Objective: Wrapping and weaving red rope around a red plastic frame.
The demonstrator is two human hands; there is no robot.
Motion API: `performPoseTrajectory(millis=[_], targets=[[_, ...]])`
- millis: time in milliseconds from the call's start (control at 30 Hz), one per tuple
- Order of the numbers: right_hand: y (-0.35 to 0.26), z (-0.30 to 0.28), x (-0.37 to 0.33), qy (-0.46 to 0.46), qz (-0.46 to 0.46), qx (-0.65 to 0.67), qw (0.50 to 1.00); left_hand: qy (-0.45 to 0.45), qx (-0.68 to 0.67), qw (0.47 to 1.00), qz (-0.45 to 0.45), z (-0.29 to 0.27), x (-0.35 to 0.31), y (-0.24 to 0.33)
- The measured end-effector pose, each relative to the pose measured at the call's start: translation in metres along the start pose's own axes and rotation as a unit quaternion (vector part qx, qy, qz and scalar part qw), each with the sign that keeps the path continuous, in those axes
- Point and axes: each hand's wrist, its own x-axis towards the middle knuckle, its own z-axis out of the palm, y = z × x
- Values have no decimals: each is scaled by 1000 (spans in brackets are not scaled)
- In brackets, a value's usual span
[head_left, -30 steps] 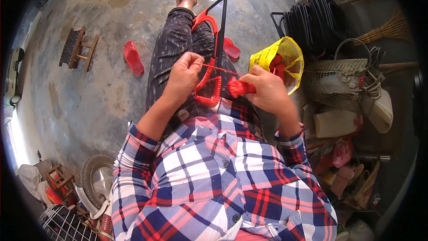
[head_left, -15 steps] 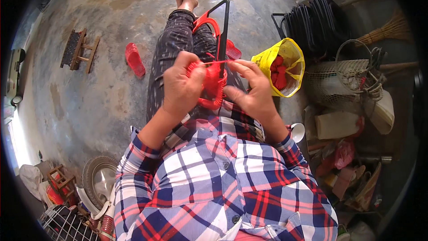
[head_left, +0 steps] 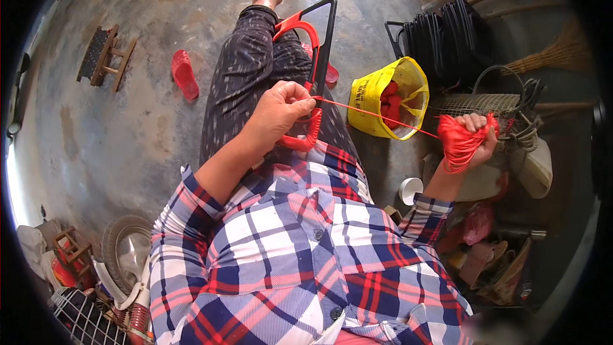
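I sit on the floor with a black and red frame lying along my lap. My left hand grips the frame near its red lower end, fingers closed around it and the red cord. A taut red cord runs from that hand out to the right. My right hand is stretched far to the right, closed on a bundle of red cord that hangs in loops below the fist.
A yellow bag with red cord rolls stands on the floor between my hands. Black frames, a woven basket and a broom lie at right. A red sandal and small wooden stool sit at left.
My right hand has swung from beside the left hand far out to the right, pulling the red cord tight. The left hand stays on the frame.
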Motion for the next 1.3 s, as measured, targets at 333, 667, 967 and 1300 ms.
performPoseTrajectory(millis=[333,667,967,1300], targets=[[153,28,-33,1,308,-332,891,27,138,989,36,-3,5,-12],[94,18,-31,91,224,-371,897,35,-126,989,-71,-1,23,-20],[72,23,-70,139,213,-355,900,6,-119,988,-95,2,36,-30],[70,-5,-80,214,176,-303,912,29,-147,984,-95,1,36,-32]])
